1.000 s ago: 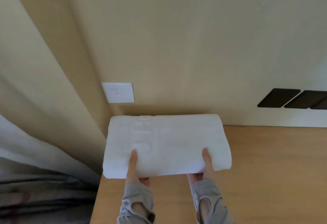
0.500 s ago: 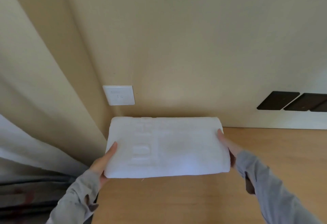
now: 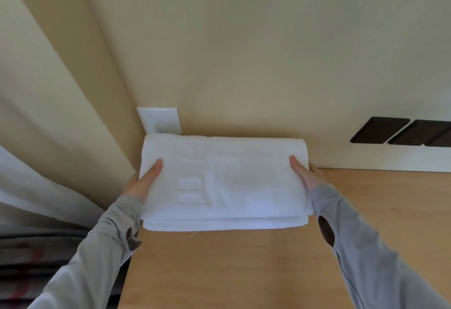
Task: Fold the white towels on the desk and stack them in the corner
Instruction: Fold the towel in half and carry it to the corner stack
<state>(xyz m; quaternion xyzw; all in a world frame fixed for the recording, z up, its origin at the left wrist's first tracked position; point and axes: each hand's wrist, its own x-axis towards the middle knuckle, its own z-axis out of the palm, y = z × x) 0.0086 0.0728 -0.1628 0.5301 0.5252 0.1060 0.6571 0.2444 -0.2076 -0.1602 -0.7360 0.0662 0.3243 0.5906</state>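
Wall, cream and plain (image 3: 244,40), fills the upper frame. Cream curtain (image 3: 48,113) hangs in folds down the left side. Light wooden desk (image 3: 244,272) takes the lower centre and right, its far edge against the wall.

Folded white terry towel (image 3: 224,181) sits centre frame at the desk's far left corner, long side along the wall. Several layers show at its near edge, and there is raised lettering on top. Cannot tell whether it rests fully on the wood or is held just off it.

Your left hand (image 3: 144,181) clasps the towel's left end, thumb laid on top, fingers hidden beneath. Your right hand (image 3: 307,174) clasps the right end likewise. Grey sleeves (image 3: 97,247) reach both wrists.

White wall socket plate (image 3: 161,119) sits just above the towel's left end. Dark rectangular panels (image 3: 400,133) are at far right, on the wall.
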